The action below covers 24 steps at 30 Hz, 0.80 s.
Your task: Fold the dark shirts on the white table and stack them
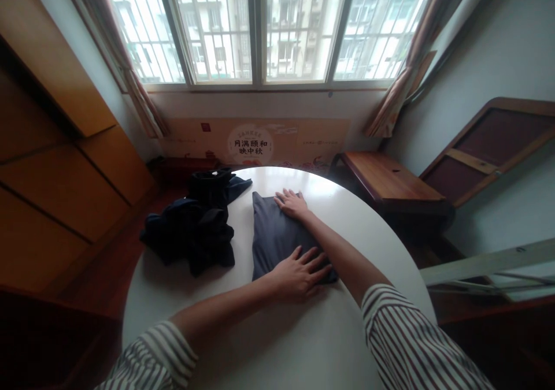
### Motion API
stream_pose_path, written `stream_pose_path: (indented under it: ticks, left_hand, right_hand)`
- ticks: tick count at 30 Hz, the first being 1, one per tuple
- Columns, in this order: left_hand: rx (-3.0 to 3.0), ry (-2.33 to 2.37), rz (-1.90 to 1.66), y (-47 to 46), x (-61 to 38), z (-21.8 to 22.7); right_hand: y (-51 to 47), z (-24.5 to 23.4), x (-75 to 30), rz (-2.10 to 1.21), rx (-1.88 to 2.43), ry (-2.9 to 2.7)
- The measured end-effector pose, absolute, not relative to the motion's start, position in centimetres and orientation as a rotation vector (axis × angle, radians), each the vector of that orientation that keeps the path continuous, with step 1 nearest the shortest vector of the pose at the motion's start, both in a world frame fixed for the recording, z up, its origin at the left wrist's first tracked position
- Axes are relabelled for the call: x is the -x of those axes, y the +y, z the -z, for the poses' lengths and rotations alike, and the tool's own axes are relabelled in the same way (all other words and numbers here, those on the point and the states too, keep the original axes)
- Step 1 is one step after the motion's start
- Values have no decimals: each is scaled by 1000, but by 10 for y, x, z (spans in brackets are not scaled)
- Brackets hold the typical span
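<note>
A folded dark grey garment (273, 234) lies flat on the round white table (303, 344). My left hand (299, 273) rests on its near edge, fingers stretched out flat. On the garment's far right corner my right hand (292, 203) presses down, also flat with fingers apart. Both forearms reach across the table from striped sleeves. Neither hand grips anything.
A heap of dark navy clothes (195, 228) lies on the table's left side, close beside the folded garment. A wooden side table (390, 185) stands at the right, orange cabinets (65, 164) at the left, a barred window (264, 26) ahead.
</note>
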<state>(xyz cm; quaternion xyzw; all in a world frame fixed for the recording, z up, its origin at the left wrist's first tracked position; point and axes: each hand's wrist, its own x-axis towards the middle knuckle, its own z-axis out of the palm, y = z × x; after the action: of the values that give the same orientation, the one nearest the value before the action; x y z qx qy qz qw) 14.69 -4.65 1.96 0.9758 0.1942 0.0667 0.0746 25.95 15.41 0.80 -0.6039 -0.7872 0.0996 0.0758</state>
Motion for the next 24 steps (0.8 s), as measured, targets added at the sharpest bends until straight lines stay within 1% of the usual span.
stream_pose_path:
  ticks: [4, 9, 12, 14, 17, 18, 20, 22, 24]
  left_hand:
    - [-2919, 580, -241, -47, -145, -18]
    - [-2777, 574, -288, -46, -147, -18]
    - [-2485, 552, -502, -35, -143, -37]
    - [-2300, 667, -729, -18, -133, -55]
    - [-2136, 1111, -987, 13, -104, -77]
    - [-2099, 1280, -996, 22, -91, -80]
    - [-2023, 1529, -880, 34, -66, -75]
    - [-1897, 1635, -737, 39, -45, -62]
    - [-1709, 1614, -705, 37, -30, -44]
  right_hand:
    - [160, -14, -257, -282, 1798, -2283]
    - [137, -31, -261, -183, 1766, -2092]
    - [112, -37, -279, -219, 1847, -1954]
    - [94, -37, -296, -298, 1934, -1860]
    - [71, -35, -318, -507, 2014, -1771]
    - [65, -35, -323, -584, 2017, -1754]
    - [54, -34, -330, -711, 1999, -1737]
    - [45, -34, -333, -845, 1949, -1699]
    - [37, -33, -333, -988, 1877, -1640]
